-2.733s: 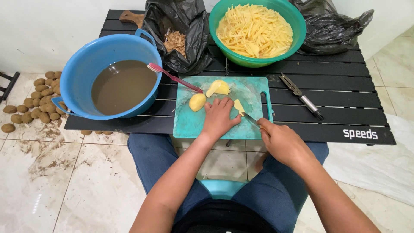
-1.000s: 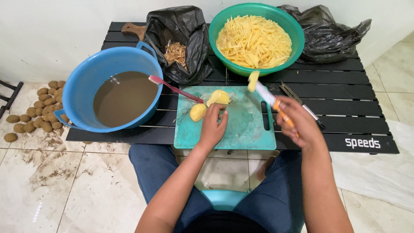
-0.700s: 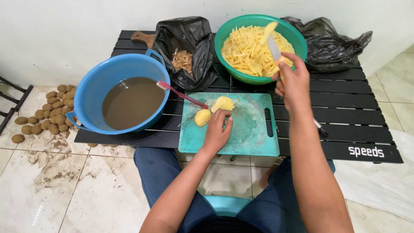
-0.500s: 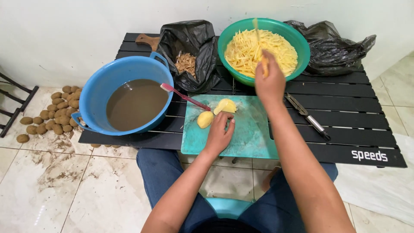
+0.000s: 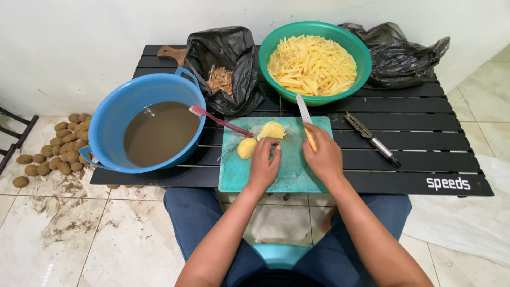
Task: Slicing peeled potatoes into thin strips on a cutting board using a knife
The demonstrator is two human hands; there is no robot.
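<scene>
Left hand (image 5: 264,166) fingertips pressed on peeled potato (image 5: 271,130) on cutting board (image 5: 289,175); right hand (image 5: 322,154) gripping knife (image 5: 304,110)

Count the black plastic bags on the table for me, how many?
2. One black bag sits open behind the blue tub, with peelings inside. The other black bag lies right of the green bowl. None seem hidden.

Teal cutting board (image 5: 289,172), blue basin (image 5: 114,119), green bowl (image 5: 350,45), yellow potato pieces (image 5: 260,139).
</scene>
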